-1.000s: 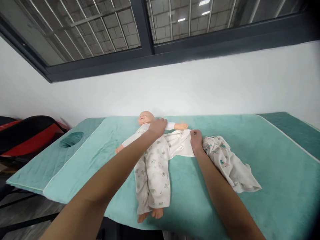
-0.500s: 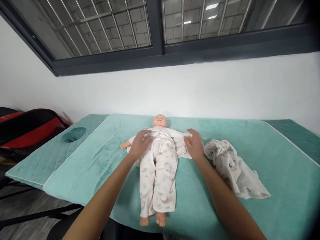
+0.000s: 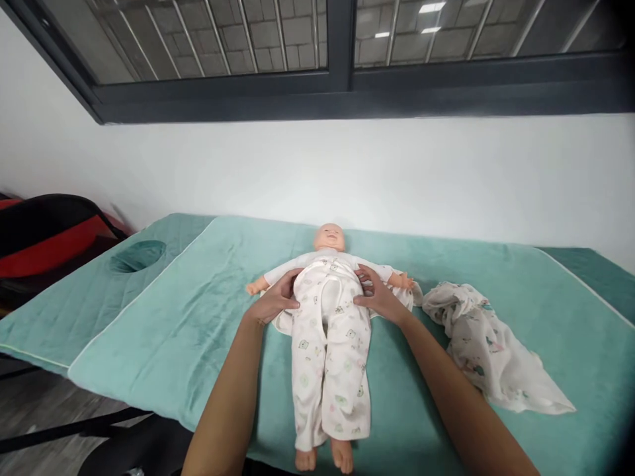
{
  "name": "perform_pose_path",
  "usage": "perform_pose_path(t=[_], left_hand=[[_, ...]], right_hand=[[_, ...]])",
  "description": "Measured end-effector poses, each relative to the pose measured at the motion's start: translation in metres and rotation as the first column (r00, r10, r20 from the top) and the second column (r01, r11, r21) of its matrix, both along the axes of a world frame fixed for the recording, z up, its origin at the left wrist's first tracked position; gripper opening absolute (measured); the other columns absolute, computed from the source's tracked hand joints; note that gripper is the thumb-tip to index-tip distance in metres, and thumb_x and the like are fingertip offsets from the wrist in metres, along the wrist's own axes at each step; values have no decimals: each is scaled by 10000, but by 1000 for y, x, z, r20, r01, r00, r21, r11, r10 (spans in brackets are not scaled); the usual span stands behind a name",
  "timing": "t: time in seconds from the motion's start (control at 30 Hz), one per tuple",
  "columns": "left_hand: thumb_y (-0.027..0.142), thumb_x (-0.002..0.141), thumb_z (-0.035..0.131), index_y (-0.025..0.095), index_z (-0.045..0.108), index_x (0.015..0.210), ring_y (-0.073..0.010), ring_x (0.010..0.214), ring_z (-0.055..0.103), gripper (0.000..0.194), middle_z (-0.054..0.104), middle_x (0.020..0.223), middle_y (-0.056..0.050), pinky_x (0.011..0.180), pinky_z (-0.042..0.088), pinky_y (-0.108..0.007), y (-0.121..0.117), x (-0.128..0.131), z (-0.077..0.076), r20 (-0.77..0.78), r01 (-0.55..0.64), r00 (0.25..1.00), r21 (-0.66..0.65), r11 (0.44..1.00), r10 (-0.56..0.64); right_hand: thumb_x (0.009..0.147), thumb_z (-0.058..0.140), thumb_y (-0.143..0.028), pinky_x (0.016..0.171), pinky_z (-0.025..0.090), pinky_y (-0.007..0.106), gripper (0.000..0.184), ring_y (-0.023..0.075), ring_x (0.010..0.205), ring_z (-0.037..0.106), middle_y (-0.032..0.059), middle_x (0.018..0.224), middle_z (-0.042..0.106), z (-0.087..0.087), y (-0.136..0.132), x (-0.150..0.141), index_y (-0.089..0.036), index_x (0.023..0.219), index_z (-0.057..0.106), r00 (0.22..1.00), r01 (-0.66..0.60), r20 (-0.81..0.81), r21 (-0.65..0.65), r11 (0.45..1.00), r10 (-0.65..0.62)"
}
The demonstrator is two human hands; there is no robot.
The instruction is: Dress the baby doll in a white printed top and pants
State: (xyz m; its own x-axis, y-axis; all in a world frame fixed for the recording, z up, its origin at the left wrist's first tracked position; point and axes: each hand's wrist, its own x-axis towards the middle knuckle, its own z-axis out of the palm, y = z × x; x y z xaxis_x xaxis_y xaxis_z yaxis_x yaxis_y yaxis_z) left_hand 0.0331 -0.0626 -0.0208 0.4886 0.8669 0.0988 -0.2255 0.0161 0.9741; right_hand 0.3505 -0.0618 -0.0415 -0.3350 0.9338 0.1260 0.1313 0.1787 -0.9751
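Note:
A baby doll point(image 3: 331, 239) lies on its back with its head toward the wall and arms spread. It wears a white long-sleeved top and white printed trousers point(image 3: 307, 370) with an open crotch; its bare feet point at me. My left hand point(image 3: 278, 297) holds the doll's hip on the left, thumb on the trousers' front. On the opposite hip, my right hand point(image 3: 380, 295) grips in the same way, fingers curved at the waist. Some printed white cloth point(image 3: 284, 322) sticks out from under the doll's body and arms.
A crumpled white printed garment point(image 3: 501, 354) lies to the right on the green padded bed point(image 3: 198, 317). The bed has a face hole point(image 3: 139, 256) at its left end. Red-and-black chairs point(image 3: 54, 244) stand at the left. Behind rise a white wall and a barred window point(image 3: 337, 79).
Both hands, held above the doll's waist and right arm before, have come down onto its hips. The doll's arm at the right now shows bare of the hand. The view has shifted slightly.

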Motion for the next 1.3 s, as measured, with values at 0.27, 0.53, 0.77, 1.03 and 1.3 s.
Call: perform_pose_path(t=[0.27, 0.53, 0.77, 1.03, 1.3], left_hand=[[194, 546, 879, 206, 613, 1091, -217, 1068, 554, 606, 606, 1111, -49, 900, 432, -296, -3, 3, -11, -103, -198, 974, 60, 978, 203], [458, 767, 716, 184, 560, 882, -99, 633, 457, 335, 508, 726, 34, 580, 351, -217, -8, 5, -15, -194, -279, 939, 47, 959, 283], [415, 710, 771, 205, 551, 980, -125, 739, 531, 407, 559, 839, 17, 655, 416, -229, -16, 1, -7, -203, -170, 965, -8, 985, 165], [265, 605, 851, 257, 484, 1182, -206, 1065, 538, 683, 539, 1137, -36, 869, 456, -300, -29, -7, 6, -249, 55, 967, -25, 998, -59], [308, 657, 791, 182, 536, 925, -113, 736, 468, 391, 511, 873, 8, 636, 373, -220, -41, 4, -6, -343, -195, 909, 146, 970, 234]], right_hand=[[625, 826, -391, 734, 404, 294, 486, 148, 786, 451, -18, 883, 482, 8, 1, -16, -225, 980, 538, 994, 112, 9, 11, 994, -113], [686, 767, -460, 594, 333, 262, 382, 133, 667, 389, -38, 727, 435, 17, -18, -22, -225, 848, 512, 980, 196, -22, 48, 979, -196], [760, 673, -593, 577, 346, 279, 405, 143, 632, 419, -24, 664, 469, 11, -23, -20, -204, 739, 562, 984, 179, 2, -56, 982, -179], [658, 808, -518, 763, 465, 320, 530, 222, 941, 542, 35, 1043, 555, 27, -29, 0, -220, 1046, 606, 970, -169, 183, 27, 985, 161], [756, 726, -459, 614, 353, 290, 359, 162, 684, 417, -7, 689, 468, 18, -41, -13, -209, 674, 483, 956, 70, 268, 186, 980, -119]])
